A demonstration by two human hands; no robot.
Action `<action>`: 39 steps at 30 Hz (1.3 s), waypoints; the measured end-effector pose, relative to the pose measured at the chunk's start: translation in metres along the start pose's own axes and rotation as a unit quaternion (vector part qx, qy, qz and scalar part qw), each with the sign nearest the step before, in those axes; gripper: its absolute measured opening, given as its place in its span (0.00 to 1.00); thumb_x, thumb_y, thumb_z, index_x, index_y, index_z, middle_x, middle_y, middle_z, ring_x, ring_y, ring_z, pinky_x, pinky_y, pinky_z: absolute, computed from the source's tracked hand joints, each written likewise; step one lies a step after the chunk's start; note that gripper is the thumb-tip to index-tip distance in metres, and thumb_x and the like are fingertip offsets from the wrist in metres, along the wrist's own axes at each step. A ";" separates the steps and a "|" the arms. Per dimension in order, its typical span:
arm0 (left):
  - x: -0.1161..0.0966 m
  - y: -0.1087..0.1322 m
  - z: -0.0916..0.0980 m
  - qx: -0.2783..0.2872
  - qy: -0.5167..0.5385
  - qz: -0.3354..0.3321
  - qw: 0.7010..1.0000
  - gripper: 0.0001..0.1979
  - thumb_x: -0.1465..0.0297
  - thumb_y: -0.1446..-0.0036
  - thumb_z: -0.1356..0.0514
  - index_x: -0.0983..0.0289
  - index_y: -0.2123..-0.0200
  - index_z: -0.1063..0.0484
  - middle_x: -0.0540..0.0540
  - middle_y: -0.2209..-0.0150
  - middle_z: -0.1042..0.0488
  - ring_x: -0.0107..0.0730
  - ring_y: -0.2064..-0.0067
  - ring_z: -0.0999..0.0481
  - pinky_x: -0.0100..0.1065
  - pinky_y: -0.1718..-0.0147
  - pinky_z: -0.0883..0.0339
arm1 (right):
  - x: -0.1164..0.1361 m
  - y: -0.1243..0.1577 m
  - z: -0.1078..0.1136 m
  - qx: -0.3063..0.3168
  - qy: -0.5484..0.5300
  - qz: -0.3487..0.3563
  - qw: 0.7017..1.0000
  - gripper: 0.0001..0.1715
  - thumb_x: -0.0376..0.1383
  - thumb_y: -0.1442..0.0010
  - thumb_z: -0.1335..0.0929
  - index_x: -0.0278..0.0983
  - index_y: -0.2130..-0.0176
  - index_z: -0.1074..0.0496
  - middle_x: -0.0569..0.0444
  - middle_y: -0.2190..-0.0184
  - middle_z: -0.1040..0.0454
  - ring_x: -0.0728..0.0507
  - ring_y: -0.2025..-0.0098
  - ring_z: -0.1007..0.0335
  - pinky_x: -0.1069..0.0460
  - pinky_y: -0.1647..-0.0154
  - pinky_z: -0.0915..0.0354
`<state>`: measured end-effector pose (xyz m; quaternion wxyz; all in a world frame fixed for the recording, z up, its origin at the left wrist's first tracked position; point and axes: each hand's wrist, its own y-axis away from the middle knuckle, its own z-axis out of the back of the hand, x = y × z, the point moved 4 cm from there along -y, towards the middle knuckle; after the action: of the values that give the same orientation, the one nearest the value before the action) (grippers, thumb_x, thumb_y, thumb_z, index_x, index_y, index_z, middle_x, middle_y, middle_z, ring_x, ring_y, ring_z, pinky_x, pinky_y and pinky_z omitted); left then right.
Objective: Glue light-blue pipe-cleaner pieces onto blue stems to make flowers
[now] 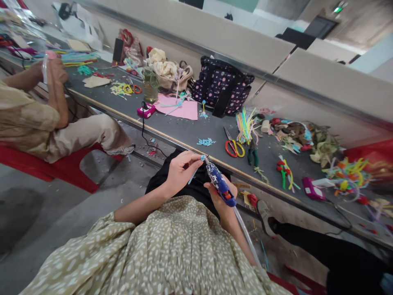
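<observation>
My right hand is wrapped round a blue hot glue gun with an orange trigger, its nozzle pointing up and left. My left hand pinches a thin light-blue strip, its tip meeting the gun's nozzle just below the edge of the grey worktable. Both hands hover over my lap, above black cloth and a green dotted garment. A clear glue stick pokes out of the gun's back toward the lower right.
On the table lie red-and-yellow scissors, green pliers, a bundle of coloured pipe cleaners, pink paper, a dotted bag, a jar and craft scraps. Another person sits at the left on a red bench.
</observation>
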<state>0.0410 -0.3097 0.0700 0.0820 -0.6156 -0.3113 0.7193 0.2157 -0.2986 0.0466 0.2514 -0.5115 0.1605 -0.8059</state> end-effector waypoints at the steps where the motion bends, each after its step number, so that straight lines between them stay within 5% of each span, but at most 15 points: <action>1: 0.000 0.000 0.000 -0.001 -0.001 0.001 1.000 0.06 0.67 0.40 0.38 0.62 0.65 0.22 0.53 0.70 0.26 0.28 0.69 0.30 0.30 0.73 0.38 | 0.000 0.000 0.000 0.000 0.000 0.002 1.000 0.18 0.44 0.45 0.26 0.37 0.76 0.33 0.61 0.81 0.34 0.51 0.80 0.41 0.55 0.79 0.43; 18: 0.005 0.000 0.002 -0.005 -0.015 0.001 1.000 0.06 0.66 0.40 0.38 0.61 0.65 0.22 0.52 0.69 0.26 0.29 0.68 0.30 0.30 0.71 0.37 | -0.003 0.002 -0.005 0.013 -0.012 0.003 1.000 0.21 0.44 0.44 0.27 0.37 0.77 0.37 0.62 0.81 0.37 0.52 0.79 0.44 0.55 0.78 0.44; 31: 0.001 -0.004 0.021 -0.020 -0.205 -0.179 0.962 0.08 0.70 0.39 0.40 0.57 0.60 0.21 0.54 0.66 0.21 0.34 0.65 0.26 0.37 0.62 0.32 | -0.014 0.000 -0.009 0.020 -0.007 -0.044 0.999 0.18 0.44 0.46 0.26 0.37 0.74 0.33 0.62 0.80 0.36 0.51 0.78 0.43 0.55 0.76 0.41; 34: 0.008 -0.011 0.031 -0.061 -0.175 -0.123 0.975 0.05 0.68 0.41 0.38 0.60 0.65 0.21 0.55 0.67 0.22 0.33 0.65 0.27 0.36 0.62 0.33 | -0.035 -0.011 -0.011 -0.022 -0.018 -0.086 0.996 0.17 0.47 0.46 0.27 0.37 0.71 0.31 0.61 0.79 0.34 0.50 0.78 0.40 0.54 0.74 0.38; 37: 0.030 -0.019 0.036 -0.085 -0.030 0.039 0.995 0.07 0.65 0.42 0.37 0.62 0.66 0.23 0.53 0.70 0.24 0.27 0.72 0.31 0.31 0.71 0.36 | -0.059 -0.034 -0.017 -0.057 -0.026 -0.106 0.992 0.17 0.47 0.45 0.28 0.36 0.67 0.29 0.58 0.75 0.29 0.48 0.73 0.34 0.52 0.69 0.35; 39: 0.047 -0.020 0.034 -0.080 0.092 0.149 0.981 0.08 0.63 0.44 0.35 0.63 0.67 0.24 0.51 0.73 0.26 0.23 0.77 0.36 0.28 0.78 0.42 | -0.074 -0.054 -0.024 -0.060 -0.021 -0.099 0.993 0.15 0.46 0.45 0.29 0.36 0.67 0.29 0.56 0.73 0.28 0.47 0.71 0.32 0.51 0.65 0.33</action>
<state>-0.0066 -0.2817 0.0434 -0.0475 -0.7229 -0.2636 0.6369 0.2065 -0.2119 0.0094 0.1425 -0.5557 0.1514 -0.8050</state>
